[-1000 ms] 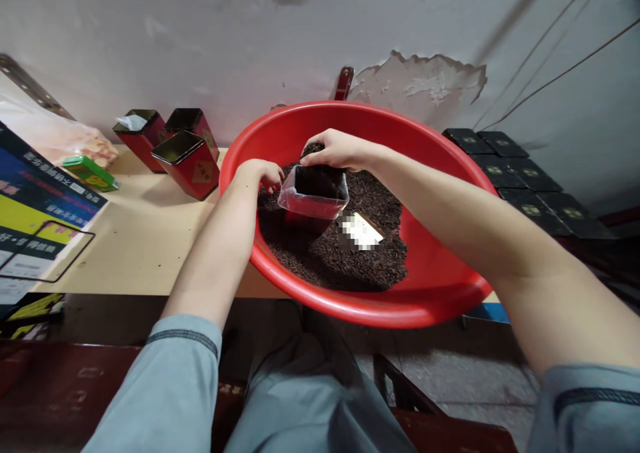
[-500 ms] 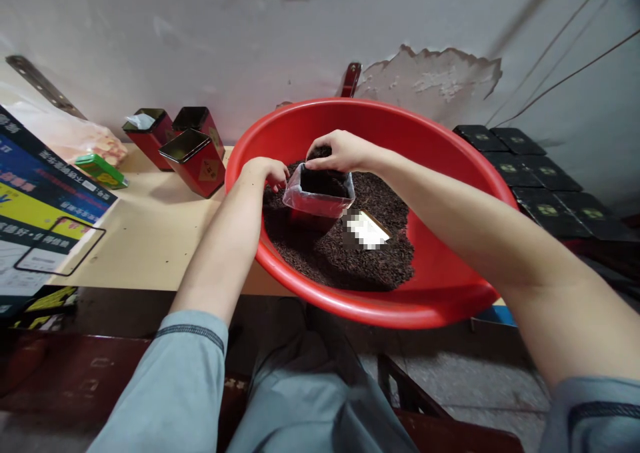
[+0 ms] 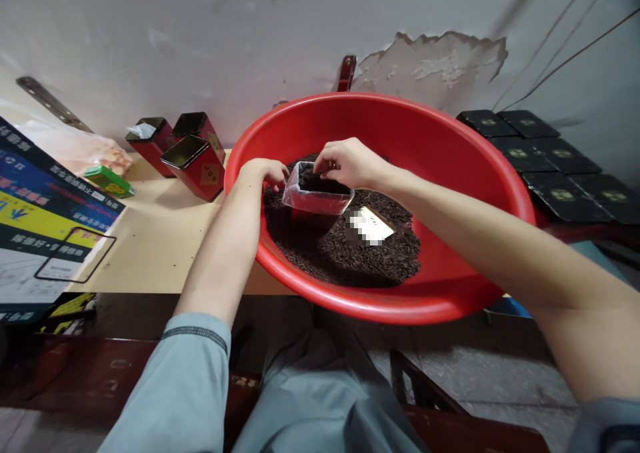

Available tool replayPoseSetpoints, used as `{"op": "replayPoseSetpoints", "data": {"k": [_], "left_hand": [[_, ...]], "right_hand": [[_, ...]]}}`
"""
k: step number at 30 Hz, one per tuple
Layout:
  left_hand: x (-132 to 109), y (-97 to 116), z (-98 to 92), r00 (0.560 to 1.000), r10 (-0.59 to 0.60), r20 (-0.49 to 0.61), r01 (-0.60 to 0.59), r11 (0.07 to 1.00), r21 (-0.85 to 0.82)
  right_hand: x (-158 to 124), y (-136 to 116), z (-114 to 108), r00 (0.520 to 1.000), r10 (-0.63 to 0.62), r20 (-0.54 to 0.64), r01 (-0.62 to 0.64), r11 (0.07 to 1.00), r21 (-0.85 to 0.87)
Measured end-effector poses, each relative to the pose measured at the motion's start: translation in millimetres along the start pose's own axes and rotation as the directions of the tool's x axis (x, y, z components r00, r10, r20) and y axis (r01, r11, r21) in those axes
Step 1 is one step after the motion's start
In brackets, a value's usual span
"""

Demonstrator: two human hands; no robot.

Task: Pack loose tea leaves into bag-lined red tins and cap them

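A red tin (image 3: 313, 218) with a clear plastic liner bag (image 3: 320, 203) folded over its rim stands in the dark loose leaves, which look like tea (image 3: 345, 263). The leaves fill it near the top. My left hand (image 3: 267, 171) is at the liner's left edge, fingers curled against it; its grip is partly hidden. Over the tin's opening is my right hand (image 3: 347, 163), with bent fingers pointing down at the leaves inside, thumb and fingertips apart. A white card-like piece (image 3: 377, 227), partly blurred, lies on the leaves right of the tin.
The big red basin (image 3: 390, 313) sits on a pale wooden table (image 3: 155, 253). Left of it are three red tins (image 3: 200, 173), a green box (image 3: 110, 181) and a printed carton (image 3: 45, 233). Several black lids (image 3: 545, 156) lie at right, by the wall (image 3: 200, 46).
My right hand has shifted down and right over the tin. The clump of leaves under its fingers no longer shows there; leaves now lie in the tin. My left hand stays put.
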State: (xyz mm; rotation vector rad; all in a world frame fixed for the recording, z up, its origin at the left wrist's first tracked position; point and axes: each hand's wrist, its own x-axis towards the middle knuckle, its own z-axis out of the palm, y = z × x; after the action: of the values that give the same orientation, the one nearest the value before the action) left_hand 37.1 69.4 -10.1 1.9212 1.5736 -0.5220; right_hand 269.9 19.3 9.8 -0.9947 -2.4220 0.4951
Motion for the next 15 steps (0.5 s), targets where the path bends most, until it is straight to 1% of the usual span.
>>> {"op": "replayPoseSetpoints", "data": {"k": [3,5,8,10,12,15], "left_hand": [[1.5,-1.3,-0.1,1.0,-0.008,-0.009,0.008,1.0,-0.002],[1.3,-1.1,-0.3,1.0,-0.012,-0.008,0.012,1.0,-0.013],[0.2,-0.3,-0.6,1.0,0.001,-0.01,-0.002,1.0,-0.008],[-1.4,0.4,-0.1,1.0,0.006,-0.018,-0.006,1.0,-0.002],[-3.7,1.3,0.9,1.0,0.002,-0.02,-0.002,1.0,-0.009],[-7.0,3.0,2.4,1.0,0.001,-0.011,-0.002,0.999,-0.035]], "right_hand": [[-12.8,0.2,9.0,0.997,-0.078,0.017,0.079,0.996,-0.046],[-20.7,-0.6,14.2,0.988,-0.14,0.068,0.144,0.988,-0.056],[-27.8,-0.4,19.9,0.953,-0.244,0.177,0.253,0.967,-0.029],[-29.0,2.6,20.3,0.926,-0.303,0.224,0.311,0.951,-0.001],[-29.5,7.8,17.2,0.913,-0.318,0.255,0.326,0.945,0.011],[-33.9,14.8,9.5,0.928,-0.271,0.255,0.292,0.955,-0.047]]}}
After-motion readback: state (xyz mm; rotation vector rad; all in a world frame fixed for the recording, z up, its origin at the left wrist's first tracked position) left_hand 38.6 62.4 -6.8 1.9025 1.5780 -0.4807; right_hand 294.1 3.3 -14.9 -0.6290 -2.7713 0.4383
